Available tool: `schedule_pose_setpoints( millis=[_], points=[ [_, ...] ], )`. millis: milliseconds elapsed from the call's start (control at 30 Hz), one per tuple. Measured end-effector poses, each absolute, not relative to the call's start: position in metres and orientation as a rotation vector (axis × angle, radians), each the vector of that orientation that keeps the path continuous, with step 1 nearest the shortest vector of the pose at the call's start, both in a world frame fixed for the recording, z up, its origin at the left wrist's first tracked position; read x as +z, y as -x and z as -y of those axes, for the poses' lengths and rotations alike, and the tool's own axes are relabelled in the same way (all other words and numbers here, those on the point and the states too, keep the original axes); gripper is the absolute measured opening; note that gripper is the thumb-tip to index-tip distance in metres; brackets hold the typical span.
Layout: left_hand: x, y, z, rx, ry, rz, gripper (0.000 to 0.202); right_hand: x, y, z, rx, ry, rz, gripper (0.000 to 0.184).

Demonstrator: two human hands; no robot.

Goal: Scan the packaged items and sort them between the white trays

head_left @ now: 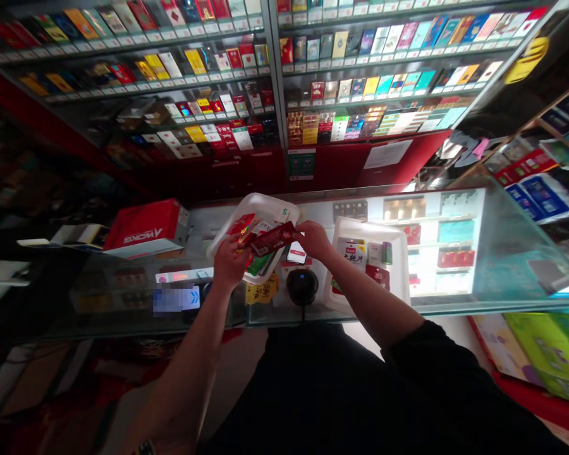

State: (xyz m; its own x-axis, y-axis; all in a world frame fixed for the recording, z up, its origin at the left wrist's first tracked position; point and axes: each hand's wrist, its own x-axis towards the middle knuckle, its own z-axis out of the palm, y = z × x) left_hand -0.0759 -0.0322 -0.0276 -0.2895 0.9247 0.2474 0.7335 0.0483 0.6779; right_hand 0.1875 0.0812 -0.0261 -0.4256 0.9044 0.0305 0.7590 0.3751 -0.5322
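Note:
A dark red flat packet [274, 239] with pale print is stretched between my two hands, above the left white tray [253, 198]. My right hand [313, 239] pinches its right end. The fingers of my left hand [231, 264] are closed on its left end. Just behind the left fingers, a brighter red packet [241, 224] lies in the tray; whether those fingers touch it I cannot tell. Green and white packets lie under the held one, partly hidden. My right forearm passes over the edge of a second white tray [401, 243], which holds several small packs.
A black round device [302, 285] stands between the trays on the glass counter [436, 306]. A small lit screen [296, 253] is behind it. To the left are a red box [145, 227] and a yellow handwritten card [262, 290]. Shelves of cigarette packs [218, 136] rise beyond.

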Motion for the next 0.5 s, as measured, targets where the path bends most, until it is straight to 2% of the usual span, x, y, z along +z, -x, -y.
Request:
schedule_pose_setpoints(
  millis=[333, 500],
  points=[
    [-0.028, 0.107, 0.055, 1.034, -1.497, -2.278, 0.022, -0.003, -0.11, -0.098, 0.709, 1.495, 2.62, 0.038],
    [-0.042, 0.116, 0.058, 0.853, -1.453, -2.444, 0.022, -0.004, -0.086, -0.098, 0.757, 1.544, 2.655, 0.043]
  ],
)
